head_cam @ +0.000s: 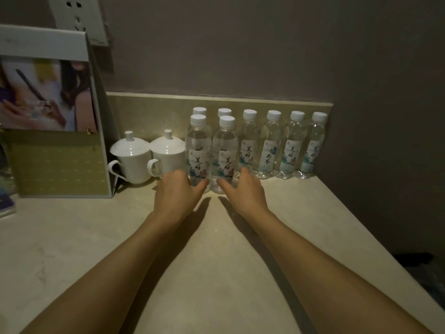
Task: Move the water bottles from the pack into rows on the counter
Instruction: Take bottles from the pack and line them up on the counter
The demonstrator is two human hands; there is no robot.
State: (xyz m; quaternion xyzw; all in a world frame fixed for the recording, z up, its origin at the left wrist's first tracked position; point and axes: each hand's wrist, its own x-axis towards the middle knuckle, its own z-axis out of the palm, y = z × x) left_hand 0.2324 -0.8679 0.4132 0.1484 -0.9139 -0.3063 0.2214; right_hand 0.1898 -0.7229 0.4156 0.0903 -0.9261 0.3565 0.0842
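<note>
Eight clear water bottles with white caps and pale illustrated labels stand upright on the beige counter [216, 249], right of centre in the frame. Six form a back row [272, 144] along the low backsplash, running toward the right wall, the two leftmost largely hidden. In front of those two, the front-left bottle [198, 148] and the front-right bottle [225, 150] stand side by side, close together, beginning a second row just above mid-frame.
</note>
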